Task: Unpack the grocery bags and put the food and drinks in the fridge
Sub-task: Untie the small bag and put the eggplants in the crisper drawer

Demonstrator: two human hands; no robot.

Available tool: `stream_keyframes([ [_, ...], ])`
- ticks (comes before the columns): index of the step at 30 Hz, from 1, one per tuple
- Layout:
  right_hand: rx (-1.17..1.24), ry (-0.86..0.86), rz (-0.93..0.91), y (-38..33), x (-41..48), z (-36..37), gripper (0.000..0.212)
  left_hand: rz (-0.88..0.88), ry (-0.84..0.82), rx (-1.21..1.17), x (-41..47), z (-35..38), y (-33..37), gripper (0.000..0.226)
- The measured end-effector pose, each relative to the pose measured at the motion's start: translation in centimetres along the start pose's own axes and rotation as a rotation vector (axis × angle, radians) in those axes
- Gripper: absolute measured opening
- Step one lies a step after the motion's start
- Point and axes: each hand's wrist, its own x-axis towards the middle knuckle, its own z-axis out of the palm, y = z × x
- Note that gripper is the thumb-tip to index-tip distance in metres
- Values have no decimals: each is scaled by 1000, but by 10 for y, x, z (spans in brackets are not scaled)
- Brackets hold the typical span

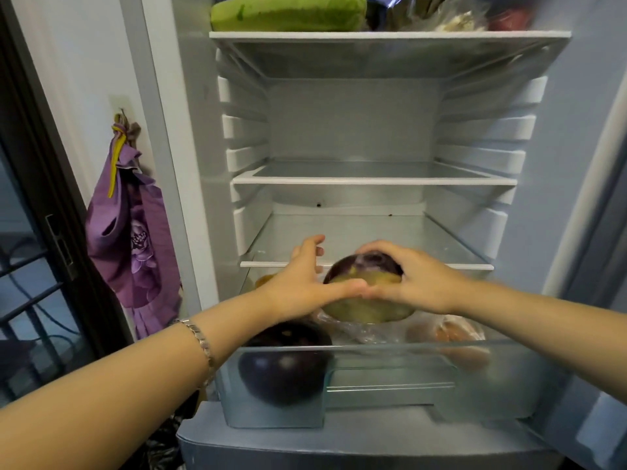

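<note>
The fridge stands open in front of me. Both hands hold a round purple eggplant with a yellow-green underside [368, 305] just above the pulled-out clear crisper drawer [390, 378]. My right hand [417, 283] curls over its top and right side. My left hand [303, 283] lays its thumb across the front, with the fingers curved round the left side. The two thumbs meet on the eggplant. A second, dark purple round eggplant [285, 362] lies in the drawer's left end.
A clear bag with orange-brown food [451, 334] lies in the drawer's right part. Glass shelves [373, 180] sit above the drawer. A green gourd [288, 11] and wrapped items fill the top shelf. A purple apron [132, 239] hangs on the left wall.
</note>
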Motion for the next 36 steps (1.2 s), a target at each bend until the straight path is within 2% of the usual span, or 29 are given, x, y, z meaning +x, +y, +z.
stream_keyframes([
  [2,281,44,314,5,6,2,46,16,-78,257,-2,-5,-13,87],
  [3,340,16,456,5,8,4,44,10,-165,388,-4,-7,-20,78],
  [5,239,-102,573,7,12,12,47,-46,-346,469,-8,-6,-31,72],
  [6,106,-162,554,8,15,18,51,-86,-388,441,-10,-4,-34,69],
  [9,-193,-259,501,9,22,43,63,-130,-347,374,-12,-3,-40,51],
  [12,-338,-285,472,8,24,67,45,-139,-309,343,-11,-5,-50,34],
  [14,-368,-273,453,8,28,75,37,-143,-279,331,-10,-6,-52,31],
  [21,-242,-436,430,-1,17,58,46,-126,-241,392,-7,-3,-51,29],
  [23,-256,-426,437,-2,7,48,54,-124,-237,420,-9,-3,-47,26],
  [25,-283,-379,457,-4,-1,42,63,-84,-153,474,-12,-3,-43,22],
  [29,-330,-81,295,-4,-29,49,77,169,181,763,-31,9,-29,42],
  [32,-558,97,79,-1,-51,58,76,383,220,889,-41,32,-25,40],
  [34,-664,88,-104,14,-56,59,68,466,257,954,-39,41,-33,43],
  [36,-760,152,-296,34,-55,61,57,512,282,992,-33,43,-42,46],
])
